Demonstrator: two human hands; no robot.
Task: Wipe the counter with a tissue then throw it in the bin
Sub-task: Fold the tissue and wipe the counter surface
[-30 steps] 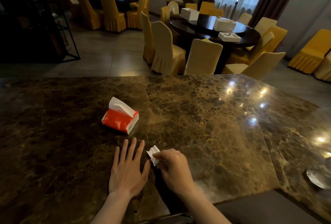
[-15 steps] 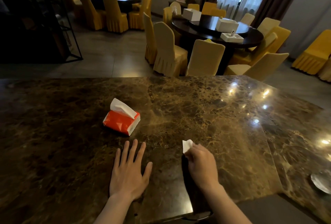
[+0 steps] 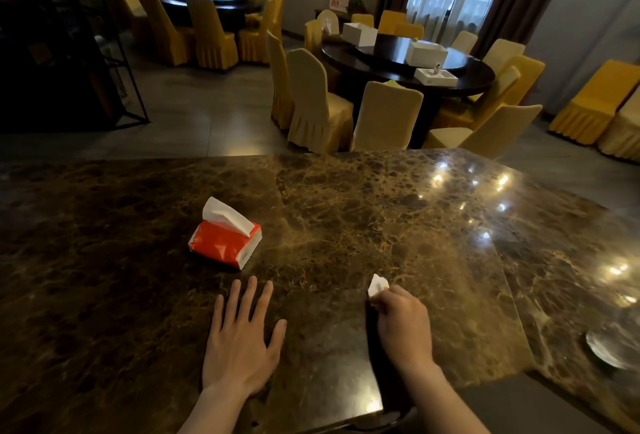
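Left hand (image 3: pixel 242 347): bare, no glove, ring or watch; five fingers in view, nails short and unpainted. Left forearm (image 3: pixel 211 413): bare to the frame edge, no sleeve, no band at the wrist. Right hand (image 3: pixel 403 328): bare, back and knuckles in view, fingertips hidden from the camera; no ring or watch visible. Right forearm (image 3: pixel 446 402): bare to the frame edge, no sleeve or cuff. No clothing in view on either arm. Rest of the body out of frame.
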